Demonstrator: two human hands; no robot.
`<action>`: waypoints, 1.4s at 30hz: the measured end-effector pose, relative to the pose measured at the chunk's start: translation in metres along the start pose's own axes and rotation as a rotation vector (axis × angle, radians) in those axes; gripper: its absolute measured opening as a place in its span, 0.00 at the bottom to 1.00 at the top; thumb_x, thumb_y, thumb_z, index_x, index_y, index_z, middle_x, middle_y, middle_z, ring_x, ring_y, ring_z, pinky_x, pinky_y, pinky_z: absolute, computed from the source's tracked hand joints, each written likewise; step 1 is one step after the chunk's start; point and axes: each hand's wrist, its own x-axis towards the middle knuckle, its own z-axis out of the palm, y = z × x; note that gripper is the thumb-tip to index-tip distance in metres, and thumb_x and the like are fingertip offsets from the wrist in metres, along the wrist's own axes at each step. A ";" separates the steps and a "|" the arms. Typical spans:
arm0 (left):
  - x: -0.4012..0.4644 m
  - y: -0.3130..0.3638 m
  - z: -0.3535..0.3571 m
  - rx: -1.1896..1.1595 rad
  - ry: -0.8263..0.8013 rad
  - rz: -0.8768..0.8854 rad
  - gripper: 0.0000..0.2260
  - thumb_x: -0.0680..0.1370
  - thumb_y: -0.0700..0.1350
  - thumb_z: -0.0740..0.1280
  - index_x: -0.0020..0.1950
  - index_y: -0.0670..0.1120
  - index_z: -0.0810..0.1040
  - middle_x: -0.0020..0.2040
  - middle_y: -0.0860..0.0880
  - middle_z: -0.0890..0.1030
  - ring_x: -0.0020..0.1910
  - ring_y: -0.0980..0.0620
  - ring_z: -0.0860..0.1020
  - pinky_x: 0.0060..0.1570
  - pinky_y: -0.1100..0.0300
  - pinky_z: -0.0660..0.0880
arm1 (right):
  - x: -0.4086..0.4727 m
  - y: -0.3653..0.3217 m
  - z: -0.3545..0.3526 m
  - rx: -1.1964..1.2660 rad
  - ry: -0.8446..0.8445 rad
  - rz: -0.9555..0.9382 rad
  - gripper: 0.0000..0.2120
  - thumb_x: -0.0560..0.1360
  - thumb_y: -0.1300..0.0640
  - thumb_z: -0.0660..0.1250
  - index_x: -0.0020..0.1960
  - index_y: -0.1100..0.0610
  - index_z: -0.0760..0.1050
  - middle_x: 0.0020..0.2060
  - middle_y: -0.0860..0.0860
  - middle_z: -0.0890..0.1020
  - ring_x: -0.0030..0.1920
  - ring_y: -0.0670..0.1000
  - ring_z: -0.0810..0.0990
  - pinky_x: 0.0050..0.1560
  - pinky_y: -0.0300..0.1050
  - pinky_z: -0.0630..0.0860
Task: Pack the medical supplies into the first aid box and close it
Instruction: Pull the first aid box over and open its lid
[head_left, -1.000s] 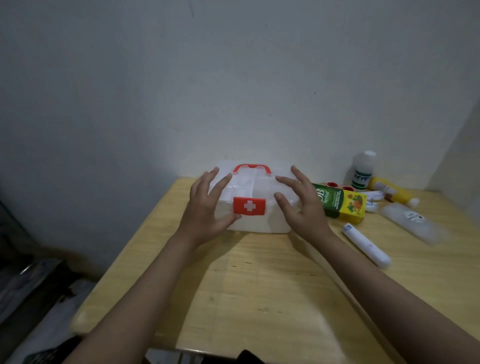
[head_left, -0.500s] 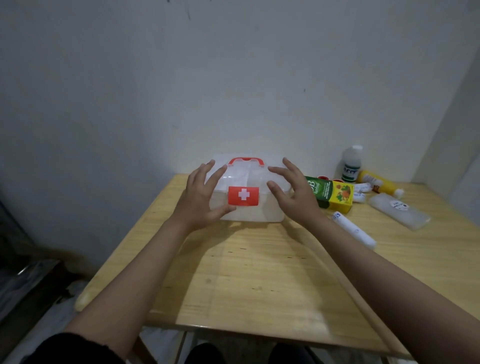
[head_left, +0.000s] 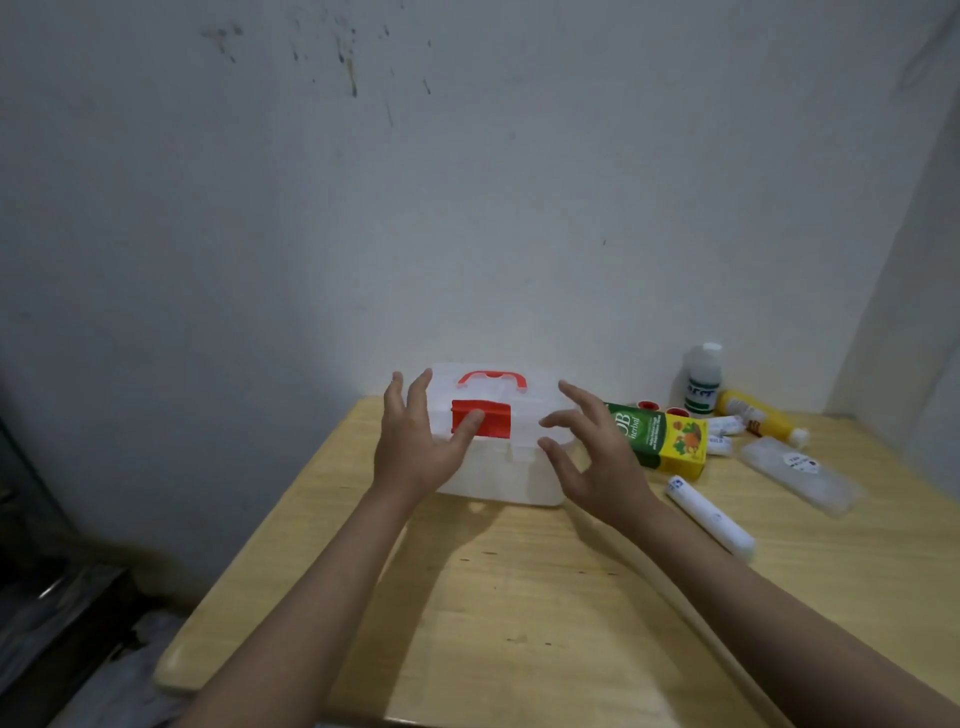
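Note:
A translucent white first aid box (head_left: 511, 470) with a red handle (head_left: 492, 379) stands at the back of the wooden table (head_left: 519, 597), lid down. Its red latch (head_left: 491, 420) is flipped up, its plain back showing. My left hand (head_left: 415, 441) rests against the box's left front, thumb touching the latch. My right hand (head_left: 597, 452) hovers at the box's right side with fingers spread, holding nothing. To the right lie a green and yellow carton (head_left: 660, 436), a white roll (head_left: 709, 517), a white bottle (head_left: 702, 379), a yellow bottle (head_left: 761, 421) and a clear flat case (head_left: 800, 475).
The table stands in a corner, walls behind and to the right. Small white rolls (head_left: 724, 434) and two red caps (head_left: 662, 408) lie behind the carton. The table's left edge drops to a dark, cluttered floor (head_left: 62, 597).
The red latch has been flipped up, so its white cross no longer shows. My left thumb has moved onto it. The view has shifted slightly.

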 end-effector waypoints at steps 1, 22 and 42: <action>0.000 0.001 0.001 -0.015 0.002 -0.041 0.40 0.69 0.67 0.64 0.74 0.50 0.56 0.77 0.44 0.53 0.74 0.43 0.59 0.60 0.49 0.70 | -0.001 0.001 0.000 -0.006 -0.021 -0.007 0.09 0.74 0.56 0.68 0.54 0.53 0.76 0.70 0.56 0.70 0.72 0.57 0.65 0.63 0.42 0.67; -0.014 -0.003 0.014 -0.087 0.027 -0.190 0.59 0.58 0.62 0.77 0.75 0.50 0.42 0.74 0.44 0.59 0.71 0.42 0.61 0.59 0.46 0.70 | 0.016 -0.003 -0.005 -0.014 -0.093 0.024 0.15 0.73 0.60 0.69 0.58 0.47 0.79 0.72 0.58 0.66 0.74 0.56 0.57 0.67 0.52 0.63; -0.009 0.012 0.014 -0.171 0.063 -0.277 0.49 0.60 0.73 0.65 0.73 0.52 0.51 0.71 0.42 0.62 0.64 0.41 0.70 0.54 0.50 0.75 | 0.002 -0.001 -0.002 -0.030 -0.060 0.057 0.15 0.72 0.60 0.70 0.57 0.49 0.79 0.71 0.59 0.67 0.73 0.62 0.62 0.66 0.54 0.66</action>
